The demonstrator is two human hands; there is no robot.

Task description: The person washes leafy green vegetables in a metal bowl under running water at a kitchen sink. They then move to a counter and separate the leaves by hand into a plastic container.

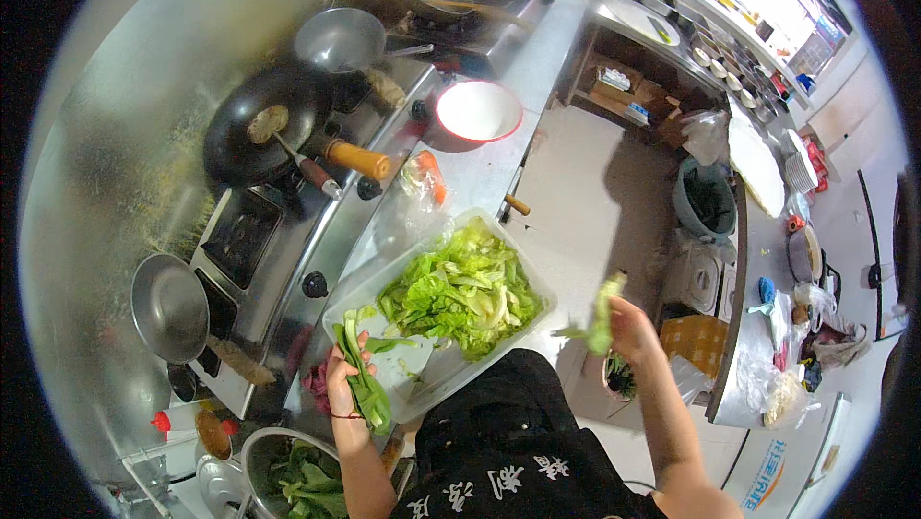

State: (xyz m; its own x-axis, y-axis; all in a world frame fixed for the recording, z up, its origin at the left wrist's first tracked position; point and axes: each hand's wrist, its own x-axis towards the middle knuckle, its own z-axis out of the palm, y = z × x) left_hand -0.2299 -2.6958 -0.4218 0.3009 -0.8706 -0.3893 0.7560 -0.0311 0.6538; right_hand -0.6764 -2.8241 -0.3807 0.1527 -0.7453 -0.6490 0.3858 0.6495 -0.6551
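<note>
My left hand [344,379] is closed around a bunch of long green leaves [362,379], over the near left corner of a translucent plastic tub [450,379]. Torn lettuce leaves [460,281] fill much of the tub's far and right side; a few scraps lie on its bare floor. To the right of the tub, out over the floor, my right hand [633,332] grips a pale green leafy stalk [601,317], slightly blurred. At the lower left, beside my left forearm, a steel bowl [252,440] contains dark green leaves [313,479].
Beyond the tub, the steel counter holds a plastic bag with a carrot [432,177] and a red-rimmed white bowl [478,111]. Along the left stands a stove with a black wok [237,138], a ladle [309,170] and steel pans [170,308]. A bin [704,199] stands to the right.
</note>
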